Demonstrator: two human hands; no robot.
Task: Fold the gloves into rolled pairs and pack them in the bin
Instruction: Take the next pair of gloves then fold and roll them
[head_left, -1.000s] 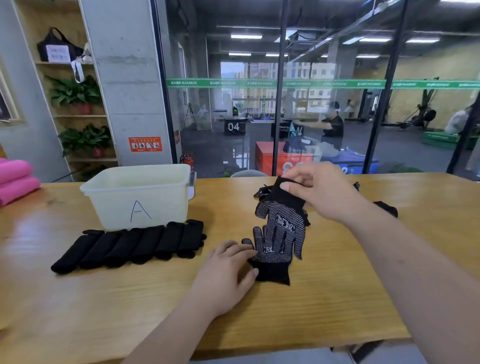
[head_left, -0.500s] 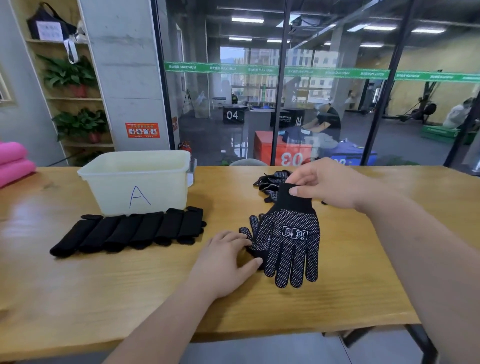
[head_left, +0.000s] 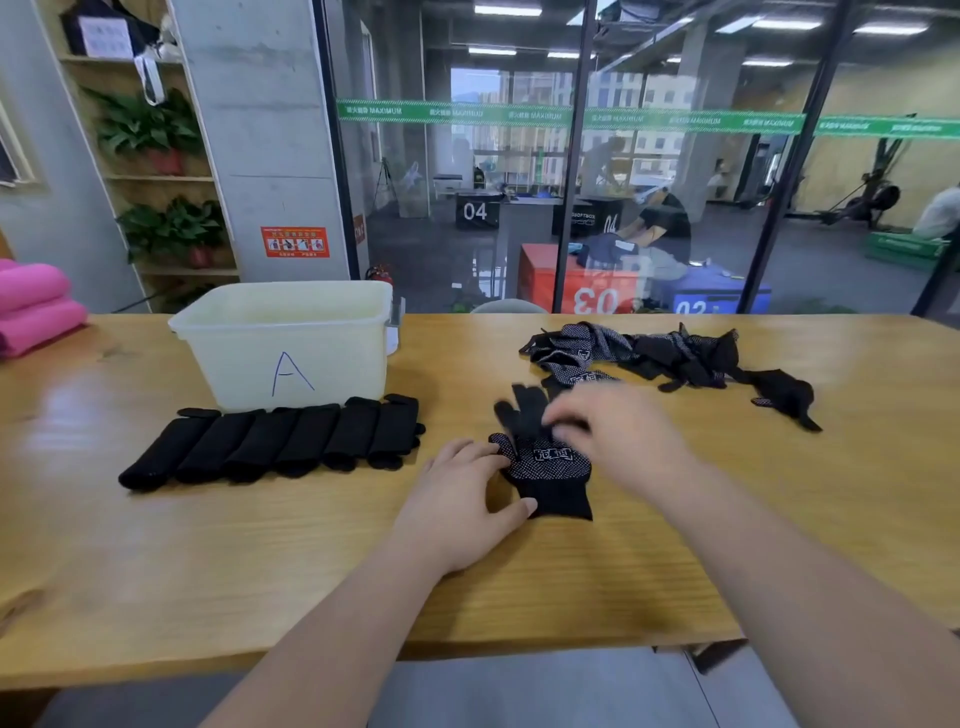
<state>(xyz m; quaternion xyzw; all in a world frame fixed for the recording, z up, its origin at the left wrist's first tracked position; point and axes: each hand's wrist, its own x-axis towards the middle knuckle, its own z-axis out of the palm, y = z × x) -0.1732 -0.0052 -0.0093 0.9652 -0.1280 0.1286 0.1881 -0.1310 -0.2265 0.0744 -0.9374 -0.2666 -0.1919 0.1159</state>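
A black dotted glove (head_left: 553, 470) lies flat on the wooden table (head_left: 779, 493), cuff toward me, with a second glove's fingers showing beyond it. My left hand (head_left: 462, 501) presses on its left edge, thumb at the cuff. My right hand (head_left: 615, 436), blurred by motion, hovers over the glove's fingers with its own fingers bent and nothing gripped. A loose pile of black gloves (head_left: 639, 353) sits further back. Several rolled pairs (head_left: 280, 441) lie in a row in front of the pale bin (head_left: 291, 353) marked "A".
Pink rolled cloth (head_left: 36, 306) lies at the table's far left. A glass wall stands right behind the table's back edge. One stray glove (head_left: 784, 392) lies right of the pile. Bare wood stretches between me and the gloves.
My right hand carried a glove from the pile, laid it over the one under my left hand, let it go, and now moves over it. My left hand stayed in place.
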